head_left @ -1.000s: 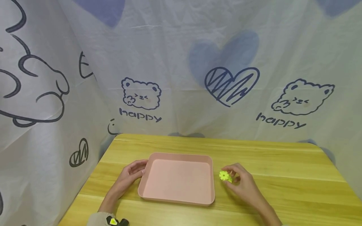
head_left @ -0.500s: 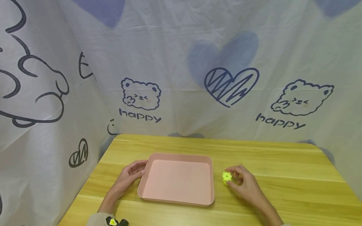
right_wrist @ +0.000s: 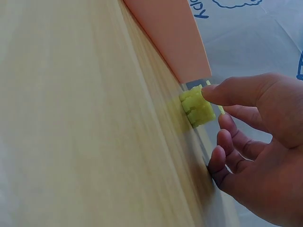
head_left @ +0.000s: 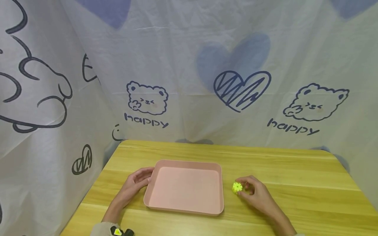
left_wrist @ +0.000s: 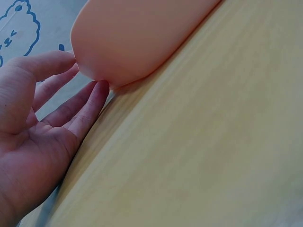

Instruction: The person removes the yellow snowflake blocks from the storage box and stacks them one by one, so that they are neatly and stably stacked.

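Note:
A pink rectangular tray (head_left: 184, 209) lies on the table with its bare inner floor facing up. My left hand (head_left: 133, 184) rests at its left end, thumb and fingertips against the outside of the tray wall (left_wrist: 123, 42), fingers loosely extended. To the right of the tray, my right hand (head_left: 258, 195) pinches a thin yellow notched snowflake disc (head_left: 237, 186) between thumb and fingers. Right beside it stands a short stack of matching discs (right_wrist: 195, 108) on the wood, largely covered by the held disc in the head view. The other right fingers are curled below the thumb.
The wooden table (head_left: 295, 177) has rounded far corners. A white curtain (head_left: 183, 65) printed with hearts and bears hangs close behind its far edge and along the left side. A black wrist device (head_left: 122, 231) sits at the left sleeve.
My right hand has carried the pinched disc slightly right, then a little lower, so it now overlaps the stack. My left hand and the tray stay put.

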Action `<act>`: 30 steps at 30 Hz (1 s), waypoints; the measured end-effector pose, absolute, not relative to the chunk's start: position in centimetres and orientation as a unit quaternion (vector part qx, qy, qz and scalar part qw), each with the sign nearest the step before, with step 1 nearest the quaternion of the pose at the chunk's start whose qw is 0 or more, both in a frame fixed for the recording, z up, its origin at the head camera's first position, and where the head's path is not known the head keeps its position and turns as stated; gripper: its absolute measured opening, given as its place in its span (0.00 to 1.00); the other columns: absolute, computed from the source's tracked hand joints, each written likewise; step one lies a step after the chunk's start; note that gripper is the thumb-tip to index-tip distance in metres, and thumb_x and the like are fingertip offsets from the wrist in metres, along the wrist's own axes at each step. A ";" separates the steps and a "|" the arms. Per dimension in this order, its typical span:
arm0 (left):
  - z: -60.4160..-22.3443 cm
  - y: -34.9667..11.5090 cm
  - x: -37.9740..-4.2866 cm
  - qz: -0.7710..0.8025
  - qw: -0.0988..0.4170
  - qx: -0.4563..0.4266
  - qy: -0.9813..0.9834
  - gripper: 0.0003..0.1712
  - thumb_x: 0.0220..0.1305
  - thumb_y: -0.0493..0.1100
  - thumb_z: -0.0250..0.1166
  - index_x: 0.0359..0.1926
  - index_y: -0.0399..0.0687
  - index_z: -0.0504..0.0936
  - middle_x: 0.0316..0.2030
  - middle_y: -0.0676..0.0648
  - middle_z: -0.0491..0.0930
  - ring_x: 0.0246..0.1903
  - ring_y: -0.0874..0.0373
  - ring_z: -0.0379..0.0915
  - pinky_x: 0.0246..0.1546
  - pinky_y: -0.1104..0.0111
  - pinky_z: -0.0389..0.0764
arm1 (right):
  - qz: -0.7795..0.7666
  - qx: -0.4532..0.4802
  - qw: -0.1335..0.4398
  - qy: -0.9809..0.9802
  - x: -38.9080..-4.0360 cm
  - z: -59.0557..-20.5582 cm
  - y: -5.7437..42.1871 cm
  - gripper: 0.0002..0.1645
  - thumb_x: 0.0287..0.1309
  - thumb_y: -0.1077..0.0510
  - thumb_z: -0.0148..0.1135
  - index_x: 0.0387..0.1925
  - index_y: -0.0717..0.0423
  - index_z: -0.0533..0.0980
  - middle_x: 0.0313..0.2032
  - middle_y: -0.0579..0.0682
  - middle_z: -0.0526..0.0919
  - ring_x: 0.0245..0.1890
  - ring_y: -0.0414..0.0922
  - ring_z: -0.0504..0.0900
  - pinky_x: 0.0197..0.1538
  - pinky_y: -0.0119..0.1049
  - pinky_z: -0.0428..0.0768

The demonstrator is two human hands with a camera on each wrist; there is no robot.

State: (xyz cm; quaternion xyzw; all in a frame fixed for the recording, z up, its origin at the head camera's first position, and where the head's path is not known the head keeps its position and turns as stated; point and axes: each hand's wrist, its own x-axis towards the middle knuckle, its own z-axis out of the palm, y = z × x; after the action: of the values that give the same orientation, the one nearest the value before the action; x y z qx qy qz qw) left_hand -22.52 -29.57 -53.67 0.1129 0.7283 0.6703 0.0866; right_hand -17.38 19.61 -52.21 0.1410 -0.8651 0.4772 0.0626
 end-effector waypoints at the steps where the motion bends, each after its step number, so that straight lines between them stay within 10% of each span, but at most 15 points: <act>1: -53.6 -29.6 -22.5 0.670 0.086 0.111 0.729 0.27 0.74 0.39 0.64 0.70 0.37 0.71 0.67 0.34 0.72 0.62 0.56 0.76 0.57 0.66 0.81 | 0.480 0.139 0.057 -0.864 -17.4 -52.2 19.6 0.23 0.50 0.70 0.76 0.50 0.58 0.83 0.36 0.49 0.78 0.34 0.45 0.75 0.31 0.30 0.77; 30: -53.6 -29.5 -22.5 0.669 0.085 0.110 0.730 0.27 0.74 0.39 0.64 0.70 0.38 0.71 0.67 0.35 0.73 0.61 0.56 0.76 0.57 0.64 0.81 | 0.496 0.130 0.030 -0.858 -17.5 -52.6 19.8 0.22 0.52 0.68 0.75 0.51 0.59 0.83 0.37 0.49 0.78 0.35 0.44 0.74 0.33 0.30 0.76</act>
State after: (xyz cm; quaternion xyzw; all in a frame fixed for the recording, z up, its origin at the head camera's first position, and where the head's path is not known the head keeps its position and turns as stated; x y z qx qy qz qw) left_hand -22.51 -29.51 -53.58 0.1097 0.7297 0.6694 0.0854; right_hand -17.51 19.84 -52.62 0.1304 -0.8580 0.4960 0.0296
